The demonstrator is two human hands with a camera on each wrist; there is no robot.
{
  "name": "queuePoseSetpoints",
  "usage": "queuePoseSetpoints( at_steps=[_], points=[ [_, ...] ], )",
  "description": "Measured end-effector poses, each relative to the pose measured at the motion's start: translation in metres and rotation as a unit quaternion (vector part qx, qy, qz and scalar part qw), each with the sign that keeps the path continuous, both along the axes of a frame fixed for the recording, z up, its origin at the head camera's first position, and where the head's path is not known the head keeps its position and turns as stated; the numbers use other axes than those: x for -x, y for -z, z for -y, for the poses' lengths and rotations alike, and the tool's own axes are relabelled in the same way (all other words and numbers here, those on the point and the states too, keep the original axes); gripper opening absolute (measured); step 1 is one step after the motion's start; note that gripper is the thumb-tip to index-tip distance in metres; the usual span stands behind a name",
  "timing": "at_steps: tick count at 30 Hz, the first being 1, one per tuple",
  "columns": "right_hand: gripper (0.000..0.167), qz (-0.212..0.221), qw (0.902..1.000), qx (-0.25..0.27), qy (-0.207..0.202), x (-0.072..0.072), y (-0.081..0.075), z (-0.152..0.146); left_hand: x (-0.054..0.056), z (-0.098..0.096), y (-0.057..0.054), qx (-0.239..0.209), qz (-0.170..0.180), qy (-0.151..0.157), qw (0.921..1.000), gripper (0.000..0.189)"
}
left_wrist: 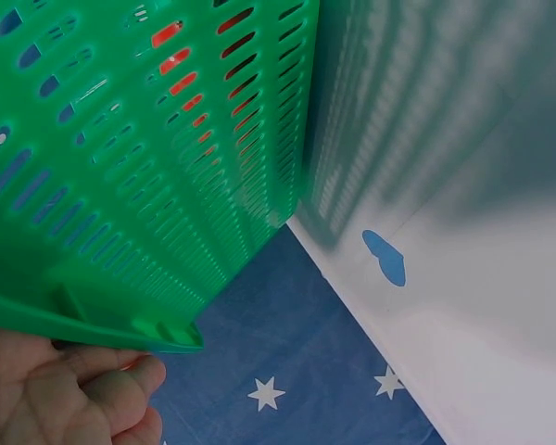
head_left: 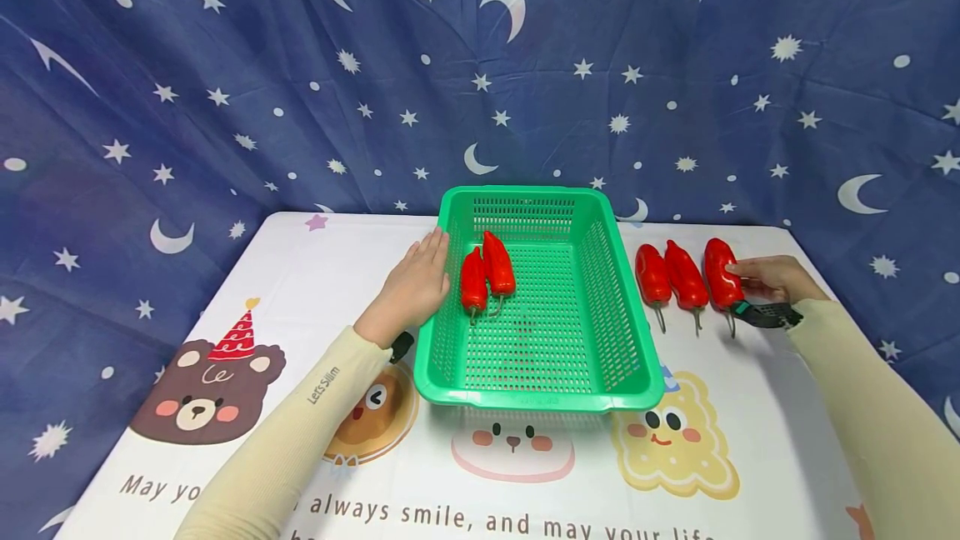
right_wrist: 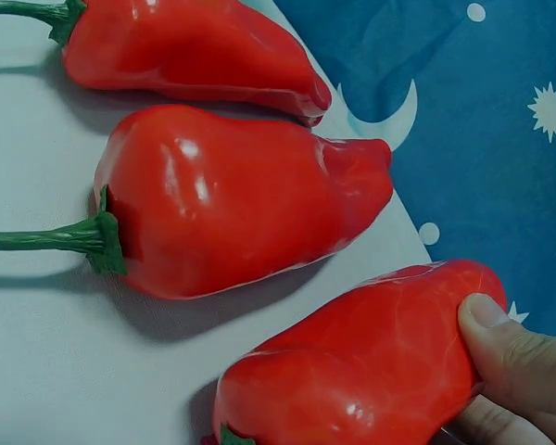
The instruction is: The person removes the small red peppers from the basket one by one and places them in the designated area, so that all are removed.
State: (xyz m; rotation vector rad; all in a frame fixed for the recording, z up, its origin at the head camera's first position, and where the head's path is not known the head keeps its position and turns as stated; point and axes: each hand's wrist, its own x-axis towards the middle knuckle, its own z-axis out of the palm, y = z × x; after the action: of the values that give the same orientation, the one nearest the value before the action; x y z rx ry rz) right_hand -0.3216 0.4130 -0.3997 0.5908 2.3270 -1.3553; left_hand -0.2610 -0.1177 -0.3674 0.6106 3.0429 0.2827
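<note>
A: What does the setting look like?

B: A white tablecloth [head_left: 337, 257] covers the table, printed with a brown bear [head_left: 206, 394] and other cartoon faces [head_left: 513, 452], plus dark lettering [head_left: 424, 515] along the near side. Beyond the far edge hangs a blue curtain [head_left: 390, 48], loosely creased and scattered with white moons and stars.

A: And what stands on the cloth?

B: A green basket [head_left: 525, 400], in the middle. It's a rectangle with rounded corners, a smooth rim and rows of small slots through its walls and floor. Two red peppers [head_left: 500, 269] lie inside, next to each other toward the left wall.

A: Any more peppers?

B: Three, in a row just right of the basket: a left pepper [head_left: 652, 275], a middle pepper [head_left: 686, 275] and a right pepper [head_left: 720, 275]. They're glossy, plump and a little lumpy, with thin stems toward the near side.

A: Where are the hands?

B: The right hand [head_left: 776, 275] pinches the right pepper, thumb pressed to its shiny skin; the other fingers seem tucked behind, though they're partly hidden. The left hand [head_left: 414, 286] rests against the basket's left rim, fingers straight and together. Both arms wear cream sleeves [head_left: 292, 432].
</note>
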Motion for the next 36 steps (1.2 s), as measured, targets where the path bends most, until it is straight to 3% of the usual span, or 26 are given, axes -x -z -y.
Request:
queuePoseSetpoints(
  at_steps=[7,21,30,36],
  points=[
    [0.069,0.002,0.9991,-0.033,0.025,0.002,0.003,0.001,0.003,0.0,0.001,-0.001,-0.001,-0.001,1.0,0.058],
    [0.066,-0.009,0.9967,-0.039,0.071,0.003,0.009,0.008,0.003,0.0,0.001,-0.004,-0.008,0.0,1.0,0.059],
    [0.064,-0.042,0.9984,-0.027,0.025,-0.009,0.008,0.012,-0.001,0.0,0.003,-0.002,-0.011,0.002,0.9999,0.059],
    [0.068,-0.035,0.999,-0.028,0.0,-0.007,0.009,0.006,0.0,0.001,0.002,0.002,-0.013,0.004,0.9999,0.059]
  ],
)
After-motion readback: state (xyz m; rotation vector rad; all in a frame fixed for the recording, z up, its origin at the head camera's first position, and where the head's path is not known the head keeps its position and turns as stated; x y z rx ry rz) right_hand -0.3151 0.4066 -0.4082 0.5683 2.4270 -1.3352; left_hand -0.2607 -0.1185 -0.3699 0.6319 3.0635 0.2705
